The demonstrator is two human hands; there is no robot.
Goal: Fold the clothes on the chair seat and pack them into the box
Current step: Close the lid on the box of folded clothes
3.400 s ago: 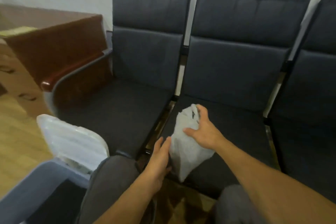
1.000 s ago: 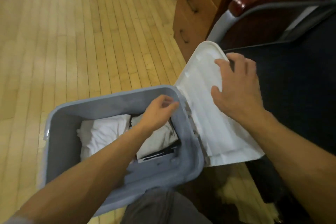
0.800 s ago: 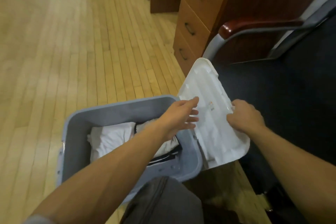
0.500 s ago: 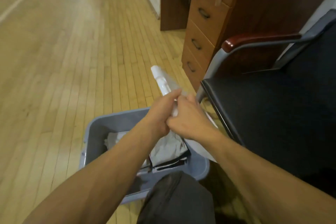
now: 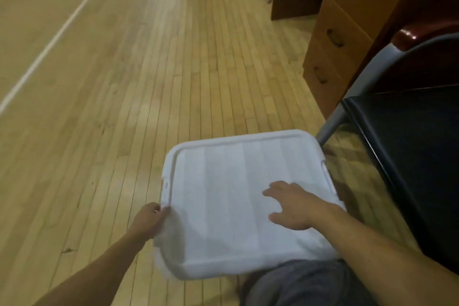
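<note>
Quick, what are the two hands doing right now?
Left hand: grips the left edge of the white lid.
Right hand: open, fingers spread flat on top of the lid.

Matt white plastic lid (image 5: 231, 196); wood plank floor (image 5: 149, 82).

Floor, desk and my own knee

I saw a pale wood-strip floor (image 5: 149, 82) with a white line (image 5: 57, 32) running away at far left. A brown wooden desk (image 5: 347, 20) with three drawers stood at far right. My grey trouser knee (image 5: 305, 283) showed at the near edge.
</note>
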